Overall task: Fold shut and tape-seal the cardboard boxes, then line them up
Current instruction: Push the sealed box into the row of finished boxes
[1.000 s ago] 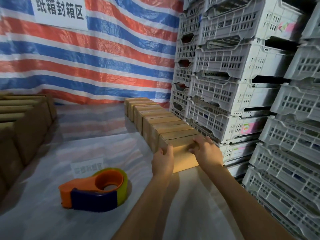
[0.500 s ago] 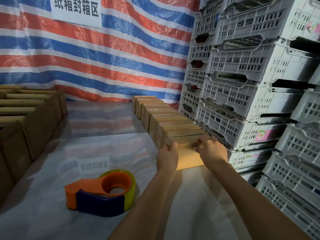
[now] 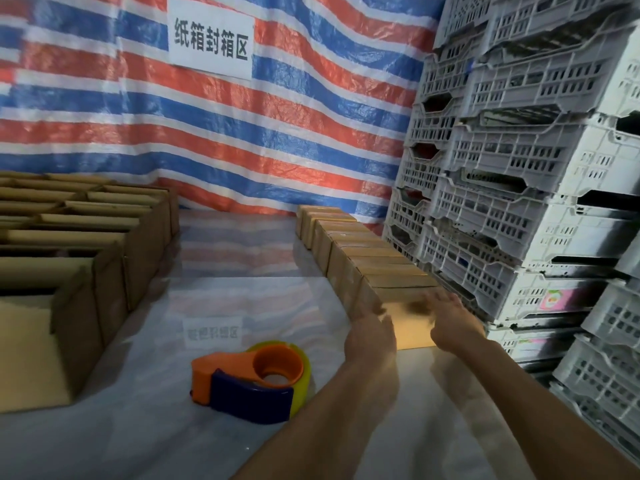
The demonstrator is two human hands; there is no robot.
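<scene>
A row of several sealed cardboard boxes (image 3: 349, 244) runs back along the right side of the table. The nearest box (image 3: 410, 325) ends the row. My left hand (image 3: 370, 336) is at its left front corner and my right hand (image 3: 450, 323) at its right front, both blurred, with fingers spread and lifting off the cardboard. Neither hand holds anything. An orange and blue tape dispenser (image 3: 251, 379) with a yellowish roll lies on the table left of my left arm. Several open, unsealed boxes (image 3: 79, 258) stand at the left.
Stacked white plastic crates (image 3: 519, 188) form a wall close to the right of the box row. A red, white and blue striped tarp (image 3: 207, 133) with a white sign hangs behind. The table (image 3: 221, 258) is covered in shiny plastic sheet.
Both hands gripped the nearest box's front corners before; now they have let go and drawn back slightly. The view has swung left, showing more of the open boxes.
</scene>
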